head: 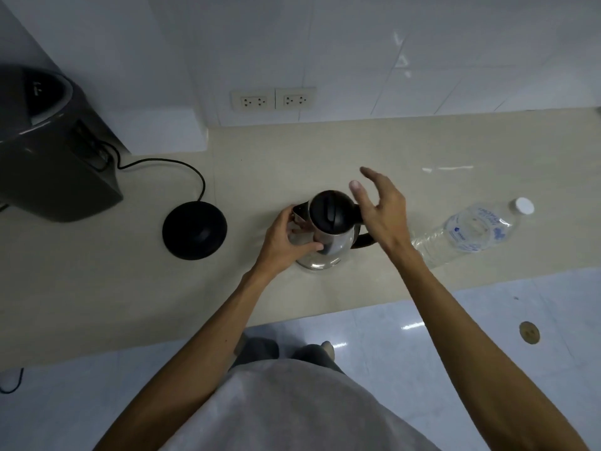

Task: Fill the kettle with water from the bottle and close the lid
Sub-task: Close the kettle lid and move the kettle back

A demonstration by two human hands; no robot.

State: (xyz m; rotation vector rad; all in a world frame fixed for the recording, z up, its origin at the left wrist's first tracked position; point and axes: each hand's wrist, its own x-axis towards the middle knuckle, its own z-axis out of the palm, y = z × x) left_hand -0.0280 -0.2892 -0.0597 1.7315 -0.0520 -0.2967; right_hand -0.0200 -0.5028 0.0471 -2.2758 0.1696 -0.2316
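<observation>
A steel kettle (336, 247) with a black lid (330, 211) stands on the beige counter (292, 157); the lid lies down flat on top. My left hand (287, 239) grips the kettle's body on its left, by the spout. Just right of the lid my right hand (380, 206) hovers with fingers spread and holds nothing. The kettle's black handle (362, 242) pokes out below that hand. A clear plastic bottle (471, 232) with a white cap (523, 206) lies on its side to the right of the kettle.
The kettle's round black base (194, 230) sits left of it, its cord running to the back left. A dark grey appliance (48, 151) fills the far left. Two wall sockets (273, 99) are behind. The counter's front edge runs just below the kettle.
</observation>
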